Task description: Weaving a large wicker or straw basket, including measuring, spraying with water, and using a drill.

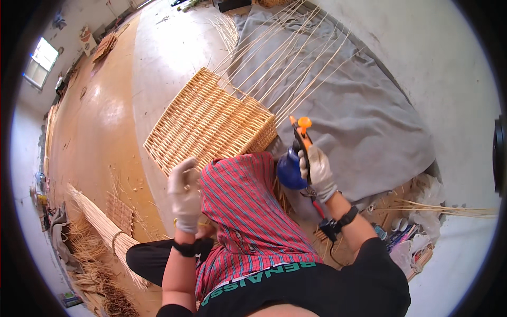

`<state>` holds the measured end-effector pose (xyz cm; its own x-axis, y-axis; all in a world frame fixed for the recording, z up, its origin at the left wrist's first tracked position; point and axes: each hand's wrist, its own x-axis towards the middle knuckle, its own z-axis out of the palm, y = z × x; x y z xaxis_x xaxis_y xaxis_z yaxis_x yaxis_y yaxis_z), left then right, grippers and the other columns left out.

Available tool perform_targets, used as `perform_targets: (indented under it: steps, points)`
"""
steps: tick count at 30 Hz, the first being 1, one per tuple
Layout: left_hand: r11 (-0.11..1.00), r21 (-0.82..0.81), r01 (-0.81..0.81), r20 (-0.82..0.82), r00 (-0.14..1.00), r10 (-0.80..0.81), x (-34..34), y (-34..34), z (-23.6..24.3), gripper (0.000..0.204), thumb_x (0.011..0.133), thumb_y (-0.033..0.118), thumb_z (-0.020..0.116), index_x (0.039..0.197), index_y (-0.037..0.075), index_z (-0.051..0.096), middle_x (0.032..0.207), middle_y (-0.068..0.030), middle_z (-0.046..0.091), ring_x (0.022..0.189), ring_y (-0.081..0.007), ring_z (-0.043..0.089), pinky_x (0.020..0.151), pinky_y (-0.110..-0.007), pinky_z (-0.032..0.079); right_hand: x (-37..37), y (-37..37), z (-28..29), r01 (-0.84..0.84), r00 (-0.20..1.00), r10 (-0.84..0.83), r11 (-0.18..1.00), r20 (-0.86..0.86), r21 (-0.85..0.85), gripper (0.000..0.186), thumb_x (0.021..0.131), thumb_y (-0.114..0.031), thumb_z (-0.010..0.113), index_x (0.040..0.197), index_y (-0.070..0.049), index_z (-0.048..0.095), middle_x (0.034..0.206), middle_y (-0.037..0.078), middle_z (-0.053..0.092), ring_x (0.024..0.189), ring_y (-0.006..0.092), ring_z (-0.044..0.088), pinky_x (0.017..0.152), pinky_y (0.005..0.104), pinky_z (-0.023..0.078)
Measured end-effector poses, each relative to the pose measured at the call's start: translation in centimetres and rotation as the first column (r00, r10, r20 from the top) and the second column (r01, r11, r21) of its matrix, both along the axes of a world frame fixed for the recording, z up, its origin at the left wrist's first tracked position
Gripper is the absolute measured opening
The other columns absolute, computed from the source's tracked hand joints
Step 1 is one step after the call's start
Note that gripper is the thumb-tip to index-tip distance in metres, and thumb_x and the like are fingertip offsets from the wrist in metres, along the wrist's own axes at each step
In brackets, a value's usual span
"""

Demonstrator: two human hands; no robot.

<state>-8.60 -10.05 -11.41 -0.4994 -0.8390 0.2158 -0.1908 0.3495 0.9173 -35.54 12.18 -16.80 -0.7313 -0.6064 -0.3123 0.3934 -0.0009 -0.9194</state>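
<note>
My right hand [320, 171], in a white glove, is wrapped round a spray bottle [292, 169] with a blue body and an orange and black head. It holds the bottle beside my right knee, over the edge of a grey cloth. A wicker basket [206, 119] of pale golden willow lies tilted in front of my knees. Long unwoven rods [296, 58] stretch from its far right side across the cloth. At the basket's near left edge hovers my gloved left hand [184, 193], fingers loosely bent and apart, with nothing visible in it. A red plaid cloth [243, 206] covers my lap.
The grey cloth [369, 127] spreads over the floor at right. A tied bundle of pale rods [108, 232] lies at left, beside loose brown strands [90, 259]. Plastic bags and small items [412, 243] sit at lower right, near more rods [443, 209] by the wall.
</note>
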Motion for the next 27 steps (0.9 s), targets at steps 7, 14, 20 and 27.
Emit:
perform_targets:
  steps: [7,14,20,27]
  points:
    - [0.769,-0.044,0.638,0.206,0.759,-0.617,-18.4,9.9,5.7,0.045,0.086,0.014,0.076,0.126,0.003,0.058,0.096,-0.0134,0.068,0.085,-0.0188,0.069,0.077,-0.034,0.056,5.9,2.4,0.9,0.038,0.976,-0.062,0.993,-0.211,-0.113,0.037,0.108,-0.039,0.044,0.101,-0.006,0.058,0.070,-0.003,0.053,0.055,0.0041,0.045,0.049,0.0213,0.037]
    - [0.743,0.094,0.663,0.166,0.725,-0.668,-23.7,10.5,12.5,0.024,0.089,0.024,0.076,0.092,0.002,0.068,0.072,-0.0082,0.066,0.067,-0.0132,0.063,0.066,-0.031,0.053,5.2,2.2,1.6,0.056,0.976,-0.105,0.968,-0.193,-0.246,0.040,0.106,-0.045,0.046,0.110,-0.005,0.053,0.074,-0.002,0.054,0.059,0.0049,0.048,0.053,0.0210,0.039]
    - [0.693,-0.162,0.702,0.143,0.712,-0.687,-26.4,11.3,17.0,0.027,0.095,0.029,0.070,0.086,0.003,0.068,0.062,-0.0103,0.059,0.053,-0.0193,0.058,0.053,-0.032,0.048,3.9,2.7,0.6,0.067,0.976,-0.097,0.985,-0.194,-0.157,0.037,0.106,-0.041,0.048,0.107,-0.005,0.055,0.070,-0.002,0.053,0.054,0.0052,0.045,0.048,0.0206,0.037]
    - [0.698,-0.308,0.647,0.438,0.747,-0.500,-28.8,13.8,9.2,0.038,0.099,0.039,0.057,0.077,0.010,0.066,0.070,-0.0132,0.065,0.068,-0.0346,0.066,0.059,-0.043,0.052,4.6,3.5,0.5,0.217,0.974,-0.223,0.970,-0.049,-0.106,0.037,0.107,-0.040,0.048,0.113,-0.004,0.057,0.065,-0.002,0.052,0.049,0.0055,0.043,0.044,0.0208,0.034]
